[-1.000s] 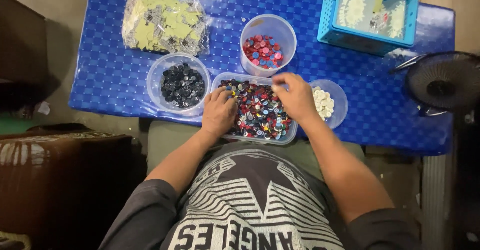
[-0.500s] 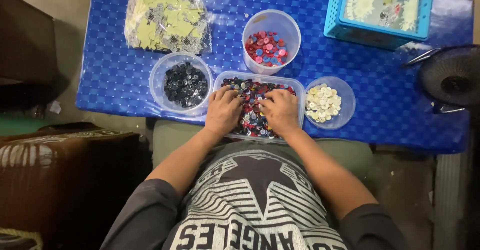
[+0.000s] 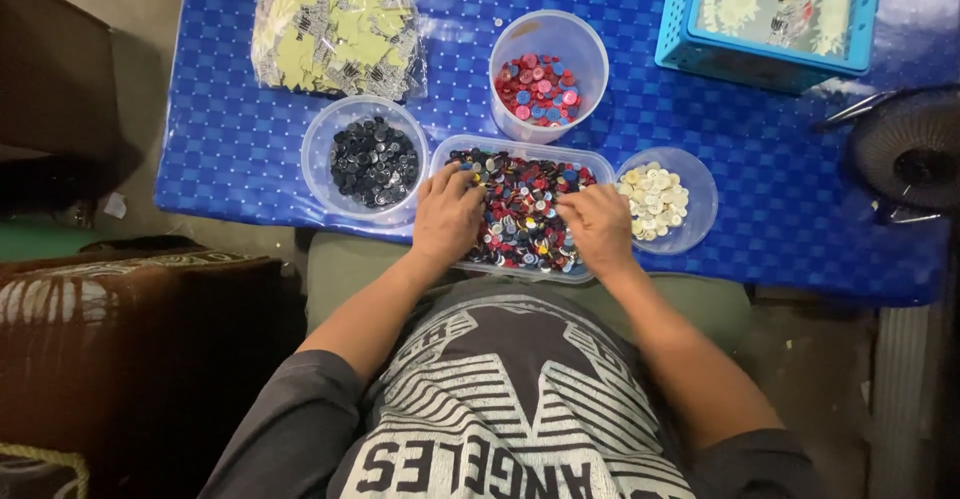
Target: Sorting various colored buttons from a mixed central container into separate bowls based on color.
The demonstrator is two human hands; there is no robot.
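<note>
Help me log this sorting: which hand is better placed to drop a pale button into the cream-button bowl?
The right hand: it rests in the mixed-button tray at the end beside the cream-button bowl. The left hand sits at the far end.

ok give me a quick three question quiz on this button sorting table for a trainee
1. True or false: both hands are in the long tray of mixed buttons.
2. Which tub holds the dark buttons? A: the round tub beside the left hand. B: the tall cup behind the tray. C: the small tub beside the right hand.
3. Fill in: the blue basket stands at the far ____ corner of the table.

Key
1. True.
2. A. The tall cup holds red and pink buttons, the small tub holds pale ones.
3. Right.
</note>
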